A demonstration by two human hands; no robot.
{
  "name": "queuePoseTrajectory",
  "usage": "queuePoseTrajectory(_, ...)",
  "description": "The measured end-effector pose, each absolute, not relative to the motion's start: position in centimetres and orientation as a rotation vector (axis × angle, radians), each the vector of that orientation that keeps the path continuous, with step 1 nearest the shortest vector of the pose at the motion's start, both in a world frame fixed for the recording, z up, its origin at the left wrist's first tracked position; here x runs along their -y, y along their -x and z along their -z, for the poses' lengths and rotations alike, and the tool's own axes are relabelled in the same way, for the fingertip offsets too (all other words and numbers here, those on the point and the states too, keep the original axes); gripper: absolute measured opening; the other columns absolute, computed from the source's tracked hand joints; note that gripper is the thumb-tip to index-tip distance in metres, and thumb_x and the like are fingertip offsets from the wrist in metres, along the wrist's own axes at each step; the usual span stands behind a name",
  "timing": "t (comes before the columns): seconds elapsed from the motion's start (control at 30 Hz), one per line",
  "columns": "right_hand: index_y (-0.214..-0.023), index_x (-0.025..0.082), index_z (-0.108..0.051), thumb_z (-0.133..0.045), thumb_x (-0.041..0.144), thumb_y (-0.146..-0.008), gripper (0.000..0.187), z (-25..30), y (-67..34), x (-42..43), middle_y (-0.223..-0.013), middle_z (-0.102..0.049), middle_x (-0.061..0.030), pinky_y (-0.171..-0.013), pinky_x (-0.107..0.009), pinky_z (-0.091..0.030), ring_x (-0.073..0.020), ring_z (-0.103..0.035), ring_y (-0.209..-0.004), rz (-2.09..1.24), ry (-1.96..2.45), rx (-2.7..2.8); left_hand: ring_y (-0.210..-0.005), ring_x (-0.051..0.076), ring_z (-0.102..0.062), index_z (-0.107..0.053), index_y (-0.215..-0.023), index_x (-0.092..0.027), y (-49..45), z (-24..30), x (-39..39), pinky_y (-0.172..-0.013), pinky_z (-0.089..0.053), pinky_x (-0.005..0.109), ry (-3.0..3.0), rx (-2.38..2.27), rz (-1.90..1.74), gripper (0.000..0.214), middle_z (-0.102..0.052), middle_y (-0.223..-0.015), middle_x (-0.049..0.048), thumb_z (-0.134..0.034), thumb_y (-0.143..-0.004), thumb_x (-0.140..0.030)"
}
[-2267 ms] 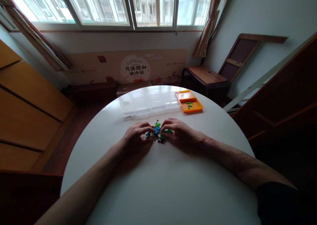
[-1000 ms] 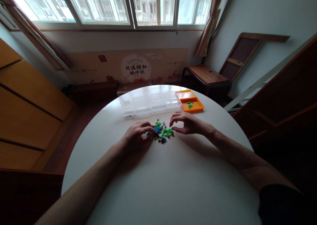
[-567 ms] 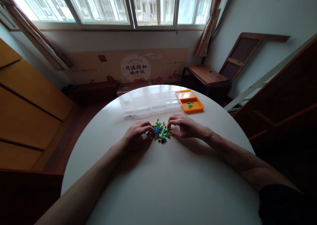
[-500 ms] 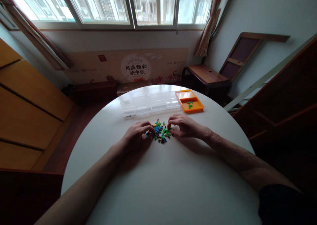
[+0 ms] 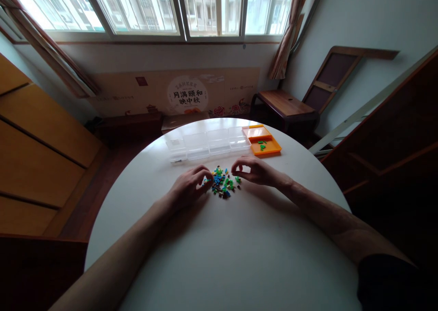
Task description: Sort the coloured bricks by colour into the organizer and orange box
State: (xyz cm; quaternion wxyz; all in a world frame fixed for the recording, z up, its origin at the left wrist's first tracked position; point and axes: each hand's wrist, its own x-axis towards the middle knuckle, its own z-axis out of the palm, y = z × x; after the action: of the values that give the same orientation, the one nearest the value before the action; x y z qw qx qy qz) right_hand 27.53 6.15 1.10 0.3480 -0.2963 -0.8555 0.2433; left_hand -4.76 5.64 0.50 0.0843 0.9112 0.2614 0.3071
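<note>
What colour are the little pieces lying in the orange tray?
Green: the little pieces in the tray show best in the head view.

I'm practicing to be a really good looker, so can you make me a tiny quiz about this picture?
1. What color are the pieces in the orange box? A) blue B) green C) white
2. True or false: the brick pile lies between the left hand and the right hand.
3. Fill in: from the person's side, the see-through boxes stand to the ____ of the orange box.
Key: 1 B; 2 true; 3 left.
</note>
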Motion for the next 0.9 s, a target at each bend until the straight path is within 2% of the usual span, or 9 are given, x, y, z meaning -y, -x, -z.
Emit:
queuePoseTrajectory(0.17, -0.104, 0.022, -0.079, -0.082, 0.042, -0.100, 0.020, -1.0, -27.8, -6.4, -0.100, -0.080, -0.0038, -0.080, -0.031, -0.060, -0.0171, -0.070, -0.086, -0.748, 0.799, 2.113, -0.077, 0.013, -0.067, -0.067, -0.112, -0.021, 4.8, -0.7, -5.6, -0.072, -0.053, 0.025, -2.702, -0.785, -0.907, 0.010, -0.074, -0.109, 0.0065, -0.059, -0.113, -0.027)
queuePoseTrajectory(0.3, -0.104, 0.021, -0.079, -0.078, 0.048, -0.102, 0.027, -0.9, -28.0, -6.8, -0.097, -0.081, -0.0047, -0.074, -0.031, -0.060, -0.0181, -0.071, -0.084, -0.759, 0.863, 2.011, -0.079, 0.015, -0.069, -0.066, -0.111, -0.022, 4.7, -0.9, -5.5, -0.077, -0.054, 0.028, -2.738, -0.811, -0.917, 0.009, -0.077, -0.104, 0.0053, -0.058, -0.113, -0.026)
queuePoseTrajectory(0.43, -0.109, 0.022, -0.078, -0.070, 0.044, -0.106, 0.024, -0.7, -29.0, -7.9, -0.099, -0.083, -0.0066, -0.081, -0.037, -0.062, -0.0221, -0.076, -0.092, -0.659, 0.939, 1.917, -0.075, 0.014, -0.068, -0.068, -0.110, -0.022, 4.8, -0.9, -5.4, -0.077, -0.055, 0.028, -2.756, -0.799, -0.936, 0.009, -0.079, -0.105, 0.0049, -0.060, -0.113, -0.025)
queuePoseTrajectory(0.57, -0.103, 0.024, -0.078, -0.066, 0.035, -0.103, 0.016, -0.3, -31.5, -9.4, -0.100, -0.083, -0.0070, -0.093, -0.045, -0.061, -0.0265, -0.075, -0.096, -0.342, 1.152, 1.854, -0.076, 0.014, -0.070, -0.070, -0.111, -0.022, 4.9, -0.8, -5.5, -0.078, -0.056, 0.028, -2.736, -0.799, -0.985, 0.011, -0.080, -0.107, 0.0058, -0.061, -0.112, -0.027)
queuePoseTrajectory(0.67, -0.101, 0.024, -0.078, -0.064, 0.030, -0.100, 0.015, 0.2, -33.5, -10.4, -0.102, -0.083, -0.0079, -0.096, -0.048, -0.060, -0.0285, -0.074, -0.098, -0.174, 1.306, 1.758, -0.077, 0.014, -0.071, -0.072, -0.110, -0.022, 5.0, -0.8, -5.5, -0.079, -0.057, 0.028, -2.710, -0.817, -1.026, 0.012, -0.081, -0.106, 0.0054, -0.063, -0.112, -0.029)
queuePoseTrajectory(0.77, -0.104, 0.023, -0.075, -0.062, 0.029, -0.099, 0.015, 0.6, -34.7, -10.9, -0.103, -0.084, -0.0076, -0.097, -0.048, -0.061, -0.0278, -0.077, -0.096, -0.223, 1.378, 1.635, -0.078, 0.014, -0.072, -0.073, -0.111, -0.022, 5.1, -0.8, -5.5, -0.079, -0.057, 0.028, -2.672, -0.837, -1.069, 0.011, -0.081, -0.105, 0.0042, -0.065, -0.112, -0.030)
queuePoseTrajectory(0.9, -0.107, 0.023, -0.073, -0.058, 0.026, -0.100, 0.017, 0.5, -34.7, -10.9, -0.106, -0.085, -0.0072, -0.104, -0.049, -0.060, -0.0282, -0.079, -0.105, -0.277, 1.377, 1.578, -0.076, 0.013, -0.072, -0.076, -0.109, -0.021, 5.1, -0.7, -5.5, -0.077, -0.058, 0.027, -2.585, -0.867, -1.091, 0.014, -0.080, -0.103, 0.0044, -0.067, -0.111, -0.032)
